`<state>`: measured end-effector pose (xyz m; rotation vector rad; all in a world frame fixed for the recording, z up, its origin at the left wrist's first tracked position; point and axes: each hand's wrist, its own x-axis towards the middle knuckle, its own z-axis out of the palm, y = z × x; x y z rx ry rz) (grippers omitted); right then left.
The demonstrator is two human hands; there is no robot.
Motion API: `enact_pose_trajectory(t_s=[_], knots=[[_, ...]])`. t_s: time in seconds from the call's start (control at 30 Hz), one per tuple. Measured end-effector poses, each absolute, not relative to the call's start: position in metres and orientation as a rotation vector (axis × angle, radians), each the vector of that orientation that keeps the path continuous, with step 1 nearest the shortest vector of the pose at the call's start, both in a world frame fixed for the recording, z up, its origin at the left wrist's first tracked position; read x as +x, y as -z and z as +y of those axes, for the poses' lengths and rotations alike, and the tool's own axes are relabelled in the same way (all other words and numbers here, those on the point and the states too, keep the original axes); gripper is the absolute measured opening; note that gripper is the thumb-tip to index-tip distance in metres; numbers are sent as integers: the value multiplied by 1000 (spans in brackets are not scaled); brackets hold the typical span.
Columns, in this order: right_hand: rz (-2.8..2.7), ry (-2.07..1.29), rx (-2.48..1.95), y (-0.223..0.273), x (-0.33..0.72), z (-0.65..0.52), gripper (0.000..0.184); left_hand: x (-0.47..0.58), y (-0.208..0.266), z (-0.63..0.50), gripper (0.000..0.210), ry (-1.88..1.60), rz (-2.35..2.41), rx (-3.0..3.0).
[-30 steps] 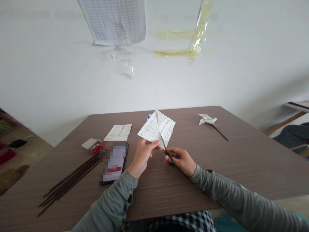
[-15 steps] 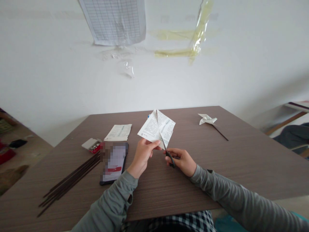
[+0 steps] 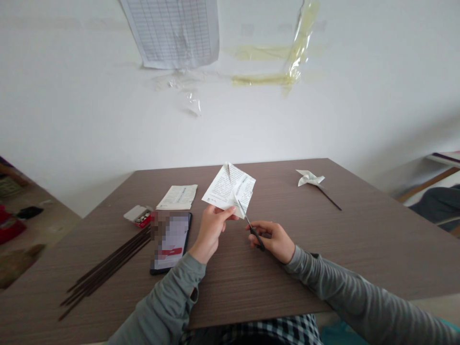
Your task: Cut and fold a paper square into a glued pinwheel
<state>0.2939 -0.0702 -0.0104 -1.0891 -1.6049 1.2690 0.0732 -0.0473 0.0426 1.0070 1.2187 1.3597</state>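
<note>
My left hand [image 3: 212, 230] pinches the lower edge of a square of printed paper [image 3: 219, 187], thumb on top, and holds it above the table. Slits run into the paper from its top and lower right corners. In my right hand [image 3: 275, 239] is a pair of scissors [image 3: 256, 235] with black handles. Their blades lie at the paper's lower corner, reaching toward its middle; whether they are fully closed is hard to make out. A finished paper pinwheel [image 3: 309, 178] on a dark stick lies at the right of the table.
Left of my hands, a phone [image 3: 174, 244] lies beside a bundle of dark sticks [image 3: 108, 266]. Behind them are a small open red-and-white box [image 3: 140, 216] and a stack of printed paper [image 3: 178, 197]. A white wall [image 3: 251, 124] stands behind the table [image 3: 359, 249].
The paper has shifted slightly left in my left hand. The scissors have drawn back a little toward me, so less of the blades overlaps the paper.
</note>
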Motion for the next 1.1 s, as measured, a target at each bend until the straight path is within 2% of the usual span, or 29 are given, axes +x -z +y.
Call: enact_pose_trajectory(t_s=[0.17,0.33,0.63,1.1], knots=[[-1657,-891,-1137,17,308,-56,44,70,-41,-46,38,-1358,1238,1024],[-1529,-671,-1172,24,322,-34,37,68,-38,-44,33,-1342,1241,1035],[-1293,-704,-1205,29,335,-19,53,65,-33,-44,31,-1277,1228,1111],[-1295,-806,-1148,41,332,-16,50,64,-30,-38,50,-1198,1248,1092]])
